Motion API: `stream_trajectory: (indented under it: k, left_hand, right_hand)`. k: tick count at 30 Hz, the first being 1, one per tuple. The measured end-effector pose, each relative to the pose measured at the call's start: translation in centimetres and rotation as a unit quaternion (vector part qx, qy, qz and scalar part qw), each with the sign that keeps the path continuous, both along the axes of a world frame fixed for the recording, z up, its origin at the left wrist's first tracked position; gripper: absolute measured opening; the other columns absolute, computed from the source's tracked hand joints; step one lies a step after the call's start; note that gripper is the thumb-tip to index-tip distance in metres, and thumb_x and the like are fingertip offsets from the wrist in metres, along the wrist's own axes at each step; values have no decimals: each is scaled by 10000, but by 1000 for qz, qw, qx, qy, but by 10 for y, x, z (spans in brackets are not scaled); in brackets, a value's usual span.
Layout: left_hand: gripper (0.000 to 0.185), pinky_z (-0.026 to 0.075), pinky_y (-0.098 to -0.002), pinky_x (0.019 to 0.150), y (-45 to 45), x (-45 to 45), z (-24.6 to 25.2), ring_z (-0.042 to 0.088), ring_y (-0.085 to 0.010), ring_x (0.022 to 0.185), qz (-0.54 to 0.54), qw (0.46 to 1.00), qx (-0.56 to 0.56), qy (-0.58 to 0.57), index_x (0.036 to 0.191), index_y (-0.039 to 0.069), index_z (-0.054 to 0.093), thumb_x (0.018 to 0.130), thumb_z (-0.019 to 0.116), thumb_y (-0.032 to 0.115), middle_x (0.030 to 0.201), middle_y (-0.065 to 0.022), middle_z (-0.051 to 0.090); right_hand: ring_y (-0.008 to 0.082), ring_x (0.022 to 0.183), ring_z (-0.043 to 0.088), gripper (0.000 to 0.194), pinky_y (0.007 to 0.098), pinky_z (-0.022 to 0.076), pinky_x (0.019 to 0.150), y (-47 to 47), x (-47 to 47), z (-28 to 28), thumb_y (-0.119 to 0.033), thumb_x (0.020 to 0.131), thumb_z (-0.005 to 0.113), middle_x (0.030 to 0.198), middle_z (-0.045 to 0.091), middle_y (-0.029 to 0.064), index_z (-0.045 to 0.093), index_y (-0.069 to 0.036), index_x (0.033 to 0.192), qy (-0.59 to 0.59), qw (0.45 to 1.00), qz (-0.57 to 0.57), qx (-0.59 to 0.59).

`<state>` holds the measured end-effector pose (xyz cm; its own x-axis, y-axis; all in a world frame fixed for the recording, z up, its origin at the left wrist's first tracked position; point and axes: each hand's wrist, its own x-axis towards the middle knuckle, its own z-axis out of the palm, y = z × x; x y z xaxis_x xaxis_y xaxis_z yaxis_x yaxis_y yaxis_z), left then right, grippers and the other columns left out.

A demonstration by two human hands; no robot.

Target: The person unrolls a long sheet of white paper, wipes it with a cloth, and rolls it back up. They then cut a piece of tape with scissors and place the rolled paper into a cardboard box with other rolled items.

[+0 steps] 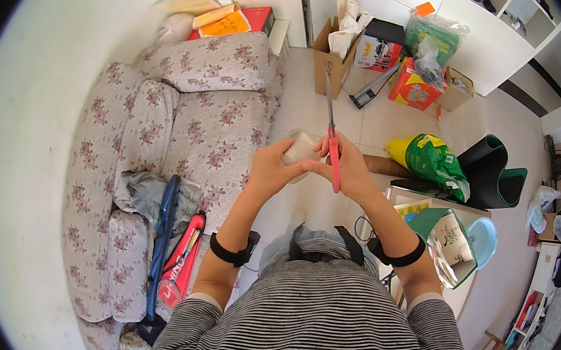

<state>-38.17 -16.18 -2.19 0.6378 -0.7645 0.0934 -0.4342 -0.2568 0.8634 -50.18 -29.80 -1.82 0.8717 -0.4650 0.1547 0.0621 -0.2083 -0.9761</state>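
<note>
In front of my body, both hands are raised close together above the tiled floor. My left hand [272,168] holds a pale, translucent object [300,148], perhaps a roll of clear tape; motion blur hides its details. Scissors with pink-red handles [332,163] lie in my right hand [350,167], their long metal blades [329,100] pointing away from me and looking closed. The fingers of my right hand also reach the pale object's right side, and its thumb meets my left hand.
A floral-covered sofa [218,131] with racket bags [182,262] stands at left. Ahead are a cardboard box of paper rolls [329,71] and a red box [415,89]. At right are a green-yellow bag [435,159], a low table [479,210] and a blue basin [483,239].
</note>
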Motion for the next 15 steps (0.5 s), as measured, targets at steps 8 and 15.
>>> stream_trajectory:
  k: [8,15]
  left_hand:
    - [460,486,-304,642,8,-5,-1,620,-190,692,-45,999,28,9,1012,-23,630,730,769,313,801,-139,654]
    - [462,488,-288,671,19,-6,1,623,-161,743,-52,988,-10,143,1052,-35,619,771,743,310,832,-126,660]
  right_hand:
    - [58,666,491,211,227,427,606,-7,7,-12,-70,772,710,742,578,4,526,-33,868,1,989,-3,149]
    - [66,642,519,227,236,448,590,-13,5,2,-68,769,713,745,597,20,510,-33,866,49,994,9,97]
